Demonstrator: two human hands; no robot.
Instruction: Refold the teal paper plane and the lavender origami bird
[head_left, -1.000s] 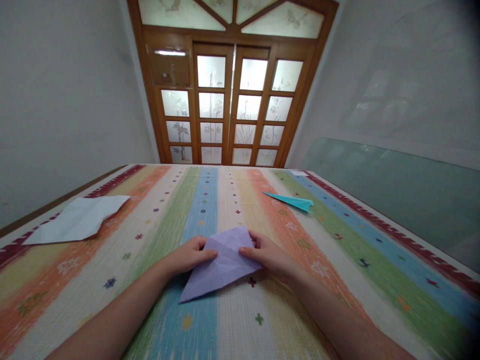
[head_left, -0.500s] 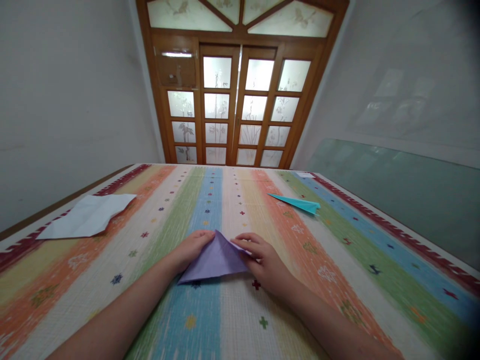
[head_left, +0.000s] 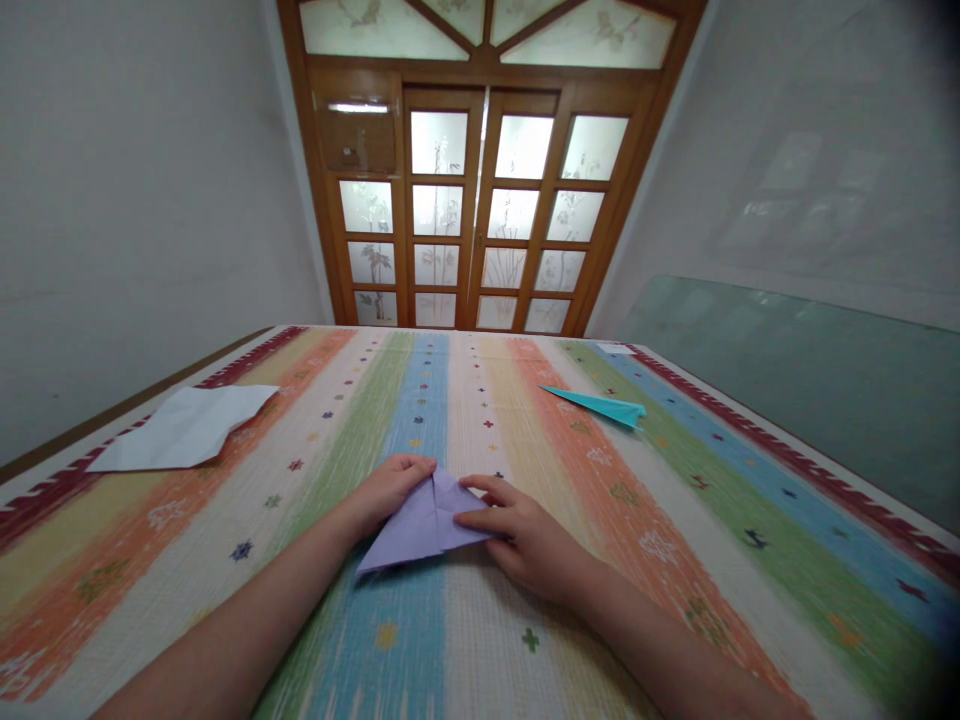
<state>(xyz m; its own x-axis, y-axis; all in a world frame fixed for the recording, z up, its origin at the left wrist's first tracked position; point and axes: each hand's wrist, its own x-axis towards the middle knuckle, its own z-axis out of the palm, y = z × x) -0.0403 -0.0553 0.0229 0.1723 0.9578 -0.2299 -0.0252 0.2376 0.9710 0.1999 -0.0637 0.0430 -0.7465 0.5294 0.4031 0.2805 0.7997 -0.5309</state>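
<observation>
A lilac sheet of paper [head_left: 416,530], folded into a narrow triangle, lies flat on the striped mat [head_left: 480,430] just in front of me. My left hand [head_left: 390,490] rests on its upper left edge with the fingers curled over the top corner. My right hand [head_left: 517,530] presses down on the right side, index finger and thumb laid across the fold. Both hands pin the paper to the mat.
A teal folded paper plane [head_left: 600,405] lies farther off to the right. A white creased sheet [head_left: 187,428] lies at the mat's left edge. Wooden glazed doors [head_left: 480,200] close the far wall. A glass pane [head_left: 787,370] leans along the right wall.
The wide creased lilac sheet has been folded over into a smaller triangle. My right hand moved left onto the fold and my left hand shifted up to the top corner.
</observation>
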